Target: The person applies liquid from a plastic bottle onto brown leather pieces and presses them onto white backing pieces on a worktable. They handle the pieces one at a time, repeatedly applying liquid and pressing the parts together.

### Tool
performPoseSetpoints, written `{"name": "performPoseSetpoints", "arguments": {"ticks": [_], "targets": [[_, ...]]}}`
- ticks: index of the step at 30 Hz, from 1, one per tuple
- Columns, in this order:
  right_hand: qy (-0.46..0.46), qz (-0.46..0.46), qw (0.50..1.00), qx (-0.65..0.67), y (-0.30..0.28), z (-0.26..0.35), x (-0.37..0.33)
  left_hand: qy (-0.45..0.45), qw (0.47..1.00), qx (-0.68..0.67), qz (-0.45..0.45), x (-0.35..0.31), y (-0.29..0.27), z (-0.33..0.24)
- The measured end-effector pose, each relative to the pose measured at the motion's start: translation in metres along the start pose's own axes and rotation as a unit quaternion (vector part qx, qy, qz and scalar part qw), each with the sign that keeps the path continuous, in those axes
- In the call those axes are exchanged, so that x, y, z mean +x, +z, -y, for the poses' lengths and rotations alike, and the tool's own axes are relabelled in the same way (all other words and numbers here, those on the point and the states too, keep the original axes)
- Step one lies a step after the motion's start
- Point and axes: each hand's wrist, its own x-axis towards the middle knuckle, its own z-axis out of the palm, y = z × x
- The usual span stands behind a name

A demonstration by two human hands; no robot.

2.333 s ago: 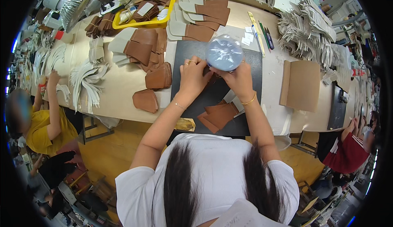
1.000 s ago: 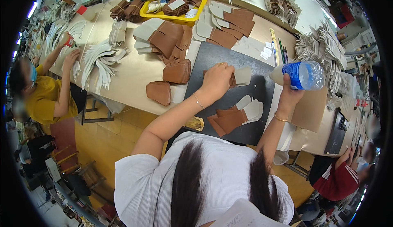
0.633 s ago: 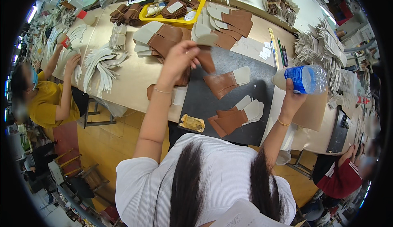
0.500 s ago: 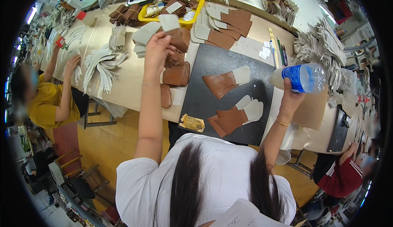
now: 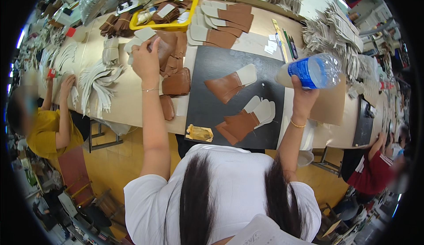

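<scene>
My left hand point(image 5: 145, 62) pinches a brown leather piece point(image 5: 166, 46) with a pale end, over a pile of similar pieces at the back left; its fingertips are partly hidden. My right hand point(image 5: 304, 98) is wrapped round a clear plastic bottle point(image 5: 324, 70) with a blue label, held on its side above the right edge of the black board point(image 5: 203, 64). Whitish contents show in the bottle's left end. On the board lie one brown leather piece point(image 5: 224, 87) with a pale tab and, nearer me, several overlapping ones point(image 5: 240, 128).
A yellow basket point(image 5: 195, 7) of leather bundles stands at the back. Fanned leather pieces point(image 5: 221, 37) lie beyond the board, with pens point(image 5: 289, 44) to their right. Pale strips point(image 5: 100, 84) lie at left, grey stacks point(image 5: 331, 31) at right. Co-workers sit on both sides.
My left hand has moved left and toward me with the leather piece, lowering it over the pile. My right hand still holds the bottle. The whole view has shifted slightly.
</scene>
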Motion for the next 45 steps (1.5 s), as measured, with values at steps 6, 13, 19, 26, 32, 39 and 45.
{"name": "performPoseSetpoints", "arguments": {"ticks": [6, 13, 19, 26, 32, 39, 45], "targets": [[0.016, 0.079, 0.996, 0.032, 0.029, 0.003, -0.013, 0.045, 0.992, -0.114, -0.033, -0.034, -0.006, -0.036], [-0.110, 0.261, 0.956, -0.081, 0.070, 0.003, -0.033, 0.344, 0.911, -0.134, 0.182, -0.160, 0.038, -0.085], [-0.053, 0.144, 0.977, -0.148, 0.043, -0.005, 0.002, 0.353, 0.913, -0.124, 0.161, -0.164, 0.040, -0.084], [-0.088, 0.280, 0.952, -0.088, 0.079, 0.013, -0.021, 0.360, 0.913, -0.118, 0.152, -0.165, 0.042, -0.082], [-0.045, 0.134, 0.984, -0.109, 0.065, 0.000, 0.009, 0.369, 0.914, -0.109, 0.132, -0.165, 0.042, -0.081], [-0.052, 0.221, 0.971, -0.069, 0.090, 0.008, -0.013, 0.356, 0.915, -0.126, 0.145, -0.166, 0.038, -0.084], [-0.004, 0.189, 0.973, -0.133, 0.084, 0.000, 0.007, 0.350, 0.912, -0.144, 0.159, -0.164, 0.041, -0.084]]}}
